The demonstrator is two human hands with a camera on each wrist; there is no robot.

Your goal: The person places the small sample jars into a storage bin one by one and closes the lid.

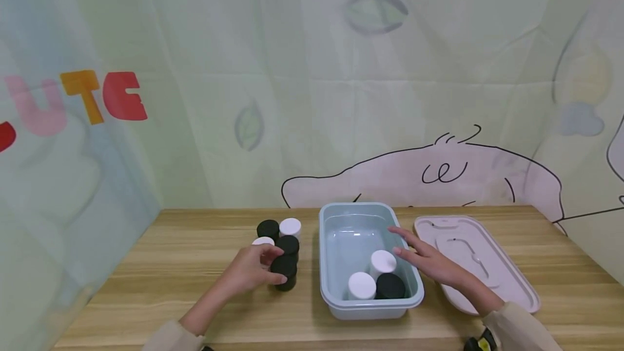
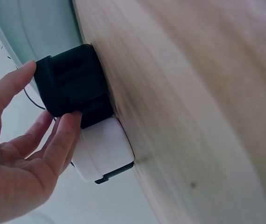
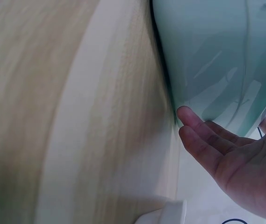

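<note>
At the front of a small group of jars, my left hand pinches a black jar by its lid, thumb on one side and fingertips on the other. The left wrist view shows that black jar standing on the table beside a white jar. Behind it are another black jar, a black-lidded jar and two white-lidded ones. My right hand is at the right rim of a light blue plastic tub, fingers extended and holding nothing. Two white jars and a black jar stand inside the tub's near end.
A pale tub lid lies flat on the wooden table, right of the tub and partly under my right forearm. A printed cloth hangs behind the table. Something black and yellow shows by the right sleeve.
</note>
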